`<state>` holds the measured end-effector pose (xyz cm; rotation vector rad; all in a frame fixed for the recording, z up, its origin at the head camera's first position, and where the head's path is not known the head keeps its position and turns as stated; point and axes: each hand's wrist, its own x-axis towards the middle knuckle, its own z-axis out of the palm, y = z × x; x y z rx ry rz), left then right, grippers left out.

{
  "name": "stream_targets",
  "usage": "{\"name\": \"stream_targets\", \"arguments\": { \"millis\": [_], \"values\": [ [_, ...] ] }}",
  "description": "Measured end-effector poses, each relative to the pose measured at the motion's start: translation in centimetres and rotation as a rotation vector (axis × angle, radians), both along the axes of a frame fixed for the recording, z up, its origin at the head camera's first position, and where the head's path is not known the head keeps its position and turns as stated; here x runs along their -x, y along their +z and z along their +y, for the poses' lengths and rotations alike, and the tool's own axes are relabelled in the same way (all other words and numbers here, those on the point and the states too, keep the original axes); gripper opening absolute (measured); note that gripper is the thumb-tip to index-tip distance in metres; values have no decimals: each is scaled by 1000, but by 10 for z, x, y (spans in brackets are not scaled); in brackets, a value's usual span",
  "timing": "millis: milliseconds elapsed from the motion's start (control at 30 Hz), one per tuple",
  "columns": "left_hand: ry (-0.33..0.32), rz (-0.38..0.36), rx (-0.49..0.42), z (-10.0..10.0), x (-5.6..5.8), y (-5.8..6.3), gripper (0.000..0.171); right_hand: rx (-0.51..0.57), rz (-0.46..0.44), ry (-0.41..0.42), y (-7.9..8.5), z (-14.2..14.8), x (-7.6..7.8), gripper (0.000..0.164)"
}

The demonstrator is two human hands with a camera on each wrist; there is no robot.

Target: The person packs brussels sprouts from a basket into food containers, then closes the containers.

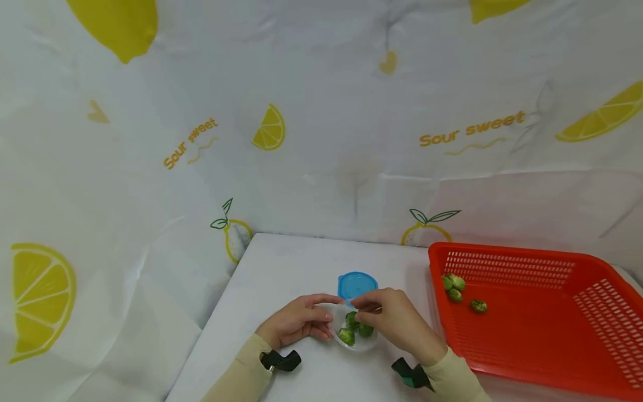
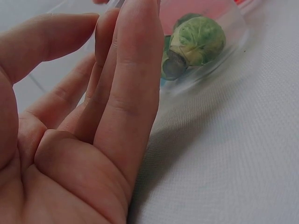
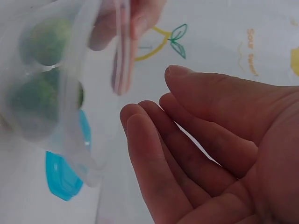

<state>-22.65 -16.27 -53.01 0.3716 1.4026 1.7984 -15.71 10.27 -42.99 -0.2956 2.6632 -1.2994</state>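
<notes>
A small translucent plastic container (image 1: 360,347) stands on the white table with several Brussels sprouts (image 1: 346,336) inside. My left hand (image 1: 296,322) holds its left side, thumb and fingers at the rim. In the right wrist view those left fingers (image 3: 122,70) overlap the container's rim. Over the right side of the container is my right hand (image 1: 399,321), its fingers loosely bent. From the right wrist, the gap between that thumb and the fingers (image 3: 145,140) holds nothing. Just behind the container lies a blue lid (image 1: 357,283).
To the right sits a large red plastic basket (image 1: 522,346) with slotted sides. Several more Brussels sprouts (image 1: 455,282) lie in its left corner. A white cloth with lemon prints (image 1: 321,195) hangs behind the table (image 1: 291,262).
</notes>
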Motion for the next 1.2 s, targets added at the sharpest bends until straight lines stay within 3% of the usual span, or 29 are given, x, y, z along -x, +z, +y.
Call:
{"name": "stream_targets", "arguments": {
  "millis": [267,500,667,833,1200],
  "values": [
    [14,9,35,-2,-1,0,54,-53,36,27,39,40,-14,23],
    [11,8,24,-3,-4,4,56,-215,87,5,60,114,-6,24],
    [2,9,13,-1,-5,3,59,-265,40,-1,54,173,8,30],
    [-2,5,6,-1,-4,1,57,-292,-28,0,38,218,22,33],
    [-13,-6,-11,-2,-5,3,57,-216,-194,35,3,267,40,38]
  ]
}}
